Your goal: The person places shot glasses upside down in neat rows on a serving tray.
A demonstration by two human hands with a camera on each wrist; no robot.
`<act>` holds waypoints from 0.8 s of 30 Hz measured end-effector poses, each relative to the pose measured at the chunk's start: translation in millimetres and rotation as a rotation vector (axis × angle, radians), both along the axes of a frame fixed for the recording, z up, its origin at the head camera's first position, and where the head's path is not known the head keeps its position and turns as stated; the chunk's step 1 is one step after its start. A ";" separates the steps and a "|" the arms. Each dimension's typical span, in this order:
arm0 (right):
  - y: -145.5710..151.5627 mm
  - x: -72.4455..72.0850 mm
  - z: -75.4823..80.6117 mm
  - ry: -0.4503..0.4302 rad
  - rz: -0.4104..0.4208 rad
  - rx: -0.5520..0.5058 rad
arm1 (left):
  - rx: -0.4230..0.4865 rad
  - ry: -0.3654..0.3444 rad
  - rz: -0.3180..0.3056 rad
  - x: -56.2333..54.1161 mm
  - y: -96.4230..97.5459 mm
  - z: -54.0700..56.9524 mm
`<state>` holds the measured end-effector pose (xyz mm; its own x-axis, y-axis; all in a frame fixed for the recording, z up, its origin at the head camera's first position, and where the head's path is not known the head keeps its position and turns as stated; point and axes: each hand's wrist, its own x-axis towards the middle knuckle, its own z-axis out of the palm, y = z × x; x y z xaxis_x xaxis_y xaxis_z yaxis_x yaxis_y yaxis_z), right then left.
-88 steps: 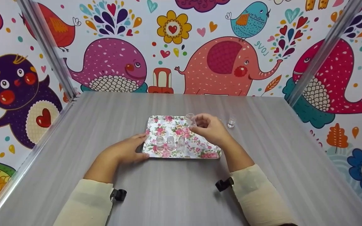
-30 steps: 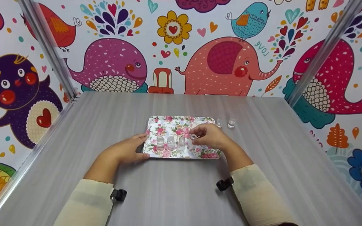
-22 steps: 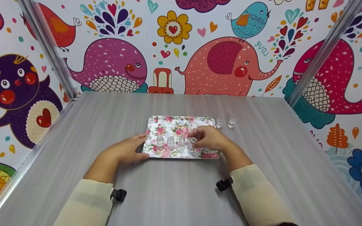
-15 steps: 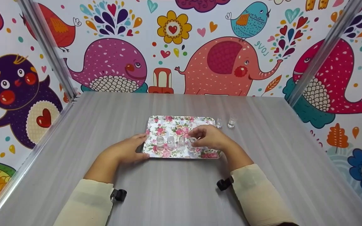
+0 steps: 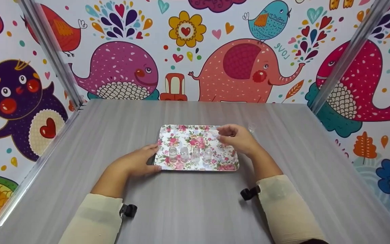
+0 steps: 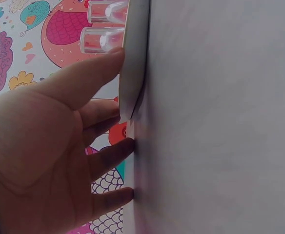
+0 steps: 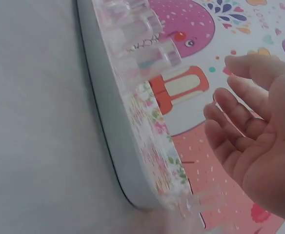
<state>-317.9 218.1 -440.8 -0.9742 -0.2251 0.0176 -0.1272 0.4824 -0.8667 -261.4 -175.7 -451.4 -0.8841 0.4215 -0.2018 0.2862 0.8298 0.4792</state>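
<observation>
Resting at the left end of a floral tray (image 5: 185, 134), the left hand (image 5: 134, 162) has its extended fingers apart, thumb touching the rim. Four clear glasses (image 5: 184, 155) stand in a row along the tray's near side. By its far right corner, the right hand (image 5: 239, 139) shows loosely bent fingers, thumb apart. Beyond it, another clear glass (image 5: 252, 127) is partly hidden; a cartoon-patterned wall (image 5: 154, 30) rises behind.

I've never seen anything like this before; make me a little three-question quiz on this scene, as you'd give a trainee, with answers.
1. How many small, clear, cylindrical cups stand on the white rectangular floral tray?

2. True or false: the person's bare right hand holds nothing.

3. The person's bare left hand touches which part of the tray?
A) right end
B) middle of the far edge
C) left end

Key:
1. Four
2. True
3. C
</observation>
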 end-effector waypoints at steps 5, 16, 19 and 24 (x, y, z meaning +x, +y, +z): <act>16.2 -7.4 0.9 0.048 -0.145 -0.014 | 0.005 -0.003 0.003 0.9 -0.3 -0.8; 57.9 -19.5 -0.1 0.029 -0.352 -0.137 | -0.009 -0.018 0.028 0.4 1.1 -1.4; 64.3 -22.3 -1.9 0.028 -0.379 -0.122 | -0.008 -0.016 0.027 0.7 1.3 -0.9; 71.3 -27.7 -4.6 -0.012 -0.437 -0.128 | -0.009 -0.021 0.034 0.0 1.4 -1.5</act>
